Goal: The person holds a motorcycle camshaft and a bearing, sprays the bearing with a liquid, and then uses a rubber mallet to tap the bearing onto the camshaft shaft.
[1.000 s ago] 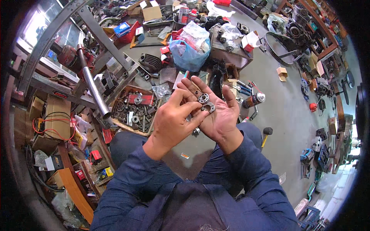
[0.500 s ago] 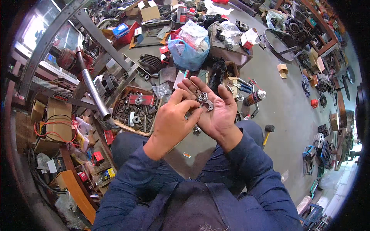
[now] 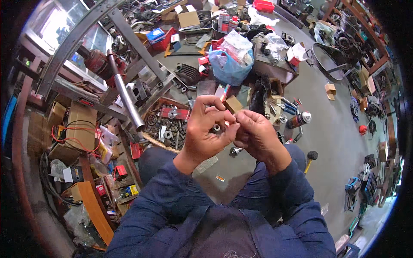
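Two bare hands in dark blue fabric sleeves [image 3: 157, 200] meet fingertip to fingertip in front of the body. On the left hand [image 3: 203, 136], thumb and forefinger curve toward each other at the tips; on the right hand [image 3: 261, 138], they're pressed together right beside them. Whatever sits between those fingers is covered, so I can't tell from where I stand what they clamp, if anything. One small round silver metal ring [image 3: 216, 128] shows in the left hand's finger loop; whether it's held or lies farther off, I can't make out. Below, a small silver metal part [image 3: 235, 151] rests on the smooth grey floor [image 3: 322, 137]. Toward the left is a shallow wooden tray [image 3: 160, 143] crowded with metal pieces. Farther out stands a bulging light-blue plastic bag [image 3: 230, 71]; off right, a black-headed mallet with a yellow handle [image 3: 311, 156].
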{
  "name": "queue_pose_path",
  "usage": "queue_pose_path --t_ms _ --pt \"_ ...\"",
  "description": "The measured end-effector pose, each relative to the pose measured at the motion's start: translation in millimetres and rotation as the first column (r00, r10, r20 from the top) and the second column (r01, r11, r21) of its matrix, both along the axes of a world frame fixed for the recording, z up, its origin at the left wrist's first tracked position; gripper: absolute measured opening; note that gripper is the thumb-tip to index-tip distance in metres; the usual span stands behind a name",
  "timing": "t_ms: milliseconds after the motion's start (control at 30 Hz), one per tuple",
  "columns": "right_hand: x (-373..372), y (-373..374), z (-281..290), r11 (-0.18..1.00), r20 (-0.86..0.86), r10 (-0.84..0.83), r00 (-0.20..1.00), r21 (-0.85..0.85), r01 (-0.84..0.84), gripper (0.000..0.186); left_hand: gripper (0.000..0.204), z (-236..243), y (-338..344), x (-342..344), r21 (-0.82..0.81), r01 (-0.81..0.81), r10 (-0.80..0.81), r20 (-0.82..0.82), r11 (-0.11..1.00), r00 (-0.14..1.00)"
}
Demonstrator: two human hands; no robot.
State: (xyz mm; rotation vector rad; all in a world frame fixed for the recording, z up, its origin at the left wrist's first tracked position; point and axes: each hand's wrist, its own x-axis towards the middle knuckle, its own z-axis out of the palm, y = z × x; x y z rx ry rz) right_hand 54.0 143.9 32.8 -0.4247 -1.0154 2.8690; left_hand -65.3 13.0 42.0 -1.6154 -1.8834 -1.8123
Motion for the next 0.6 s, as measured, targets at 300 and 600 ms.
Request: queue_pose_path --t_ms 300,600 --pt "7.6 1.7 13.9 0.962 -0.077 0.254 0.964 -0.084 -0.260 0.015 0.050 -5.8 -11.4 -10.5 0.113 0.150 -0.130 -0.169 0.982 0.977" --pt "3.0 -9.5 18.9 0.974 -0.061 0.091 0.994 0.214 -0.076 0.016 0.110 -28.8 -8.2 -2.9 0.463 0.366 -0.491 0.182 0.807 0.852"
